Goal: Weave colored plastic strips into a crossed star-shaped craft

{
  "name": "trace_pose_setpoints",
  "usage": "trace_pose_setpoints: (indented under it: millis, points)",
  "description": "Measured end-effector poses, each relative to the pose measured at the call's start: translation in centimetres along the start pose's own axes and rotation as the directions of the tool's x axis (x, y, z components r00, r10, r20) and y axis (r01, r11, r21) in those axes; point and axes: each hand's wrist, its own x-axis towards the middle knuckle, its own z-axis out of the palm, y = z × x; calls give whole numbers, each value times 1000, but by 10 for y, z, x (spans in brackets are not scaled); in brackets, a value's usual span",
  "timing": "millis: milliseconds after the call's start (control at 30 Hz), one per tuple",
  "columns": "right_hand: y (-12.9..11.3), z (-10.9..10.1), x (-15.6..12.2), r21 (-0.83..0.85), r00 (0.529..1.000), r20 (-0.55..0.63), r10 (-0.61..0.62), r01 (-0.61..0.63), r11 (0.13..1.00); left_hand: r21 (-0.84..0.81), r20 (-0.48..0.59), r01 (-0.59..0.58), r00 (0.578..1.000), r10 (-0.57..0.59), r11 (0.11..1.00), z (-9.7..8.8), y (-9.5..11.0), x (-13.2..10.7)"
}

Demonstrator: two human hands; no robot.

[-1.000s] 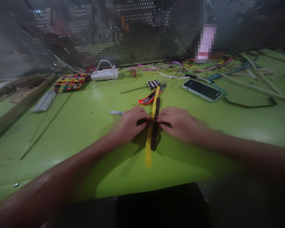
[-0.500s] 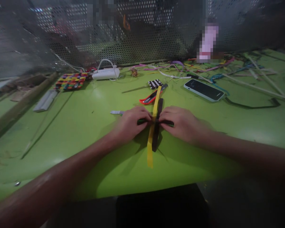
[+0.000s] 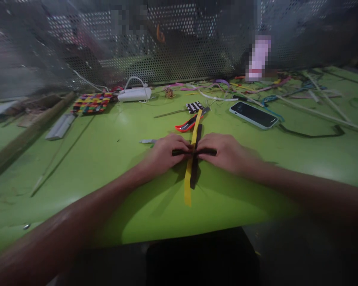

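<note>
A yellow strip (image 3: 187, 190) and a dark brown strip (image 3: 193, 174) lie side by side, running away from me. Across them at the middle passes another dark strip (image 3: 208, 151), largely covered by fingers. My left hand (image 3: 167, 154) is closed in a pinch on this crosswise strip, just left of the yellow one. From the other side my right hand (image 3: 226, 153) pinches it too, its fingertips against the brown strip. Past the far end of the yellow strip lies a red-handled cutter knife (image 3: 185, 126). A grey strip end (image 3: 147, 141) shows beyond my left hand.
A small black-and-white woven piece (image 3: 194, 107) lies behind the knife. To the right is a phone (image 3: 253, 115), with loose strips (image 3: 313, 97) around it. A colourful woven piece (image 3: 91, 102) and a white device (image 3: 134, 94) stand at the back left, before a perforated metal screen (image 3: 179, 59).
My right hand and the brown strip have shifted slightly left, so the gap to the yellow strip is narrower. My left hand stays almost where it was. The view has shifted a little.
</note>
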Motion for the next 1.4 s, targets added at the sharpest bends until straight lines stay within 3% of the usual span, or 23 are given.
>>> trace_pose_setpoints:
  millis: [500,767,1400]
  points:
    - [-2,4,1,-31,1000,-16,-17,17,999,-4,-38,46,998,-47,999,2,4,-1]
    - [-7,1,1,-78,999,9,-37,38,996,42,-7,-8,1000,8,999,0,10,-1]
    - [-8,5,2,-123,999,22,-32,34,992,94,38,-72,997,69,993,-8,1,-1]
